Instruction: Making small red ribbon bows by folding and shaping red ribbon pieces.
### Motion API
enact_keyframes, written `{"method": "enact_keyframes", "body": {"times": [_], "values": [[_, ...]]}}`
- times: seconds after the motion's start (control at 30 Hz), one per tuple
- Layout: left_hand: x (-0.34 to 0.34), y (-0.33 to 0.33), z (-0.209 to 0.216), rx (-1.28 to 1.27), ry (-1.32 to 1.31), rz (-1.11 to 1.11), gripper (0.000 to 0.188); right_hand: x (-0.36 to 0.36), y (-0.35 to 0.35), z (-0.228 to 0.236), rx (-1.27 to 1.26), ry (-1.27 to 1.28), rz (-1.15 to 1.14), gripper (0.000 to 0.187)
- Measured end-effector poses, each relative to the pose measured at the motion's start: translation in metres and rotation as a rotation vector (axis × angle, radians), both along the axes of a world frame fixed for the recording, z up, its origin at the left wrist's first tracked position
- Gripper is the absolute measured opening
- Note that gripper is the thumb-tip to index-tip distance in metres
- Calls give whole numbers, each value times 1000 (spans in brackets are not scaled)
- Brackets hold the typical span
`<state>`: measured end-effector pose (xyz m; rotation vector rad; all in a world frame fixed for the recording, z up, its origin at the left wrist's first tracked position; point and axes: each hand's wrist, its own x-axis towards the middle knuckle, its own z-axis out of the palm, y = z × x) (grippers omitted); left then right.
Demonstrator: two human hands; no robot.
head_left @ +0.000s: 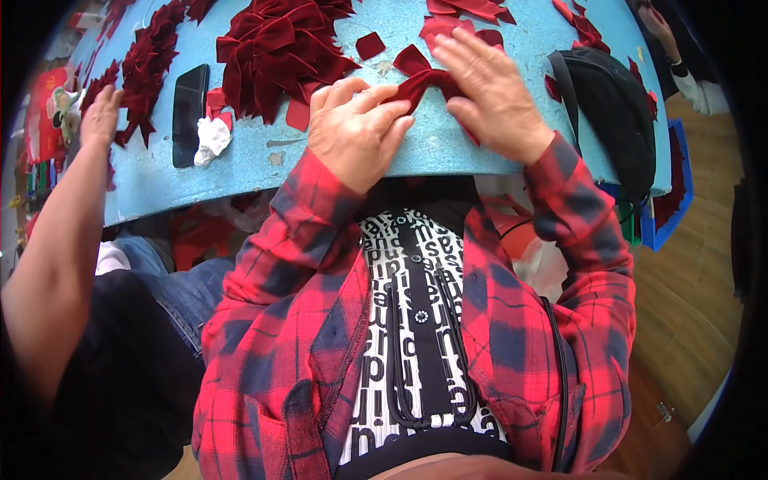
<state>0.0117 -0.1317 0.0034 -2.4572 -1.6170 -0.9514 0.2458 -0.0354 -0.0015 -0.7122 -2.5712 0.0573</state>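
Observation:
A dark red velvet bow point(418, 74) lies on the blue table in front of me, its knot turned toward my right hand. My left hand point(352, 132) is closed, its fingertips pinching the bow's lower left tail. My right hand point(498, 100) lies nearly flat over the right part of the bow, with fingers stretched out and thumb lower down; that side of the bow is mostly hidden under it. Close to my left hand are a big pile of similar bows point(276, 52) and a small red fabric piece point(370, 46).
Left of the pile are a black phone point(190, 116) and a crumpled white tissue point(213, 139). A black bag point(612, 120) sits at the table's right edge, above a blue crate point(678, 188). At left, another person's hand point(102, 116) is beside more bows point(146, 68). Another person's sleeve point(698, 90) shows far right.

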Motion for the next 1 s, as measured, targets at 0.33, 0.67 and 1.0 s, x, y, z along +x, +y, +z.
{"method": "enact_keyframes", "body": {"times": [0.33, 0.67, 1.0], "values": [[-30, 21, 12, -223, -426, 126, 13, 21, 2, -12, -11, 317, -344, 33], [1, 70, 5, -420, -103, 221, 40, 16, -3, -11, -163, 131, -542, 25], [0, 89, -13, -563, -542, 75, 28, 12, 4, -7, -317, 261, -424, 20]]}}
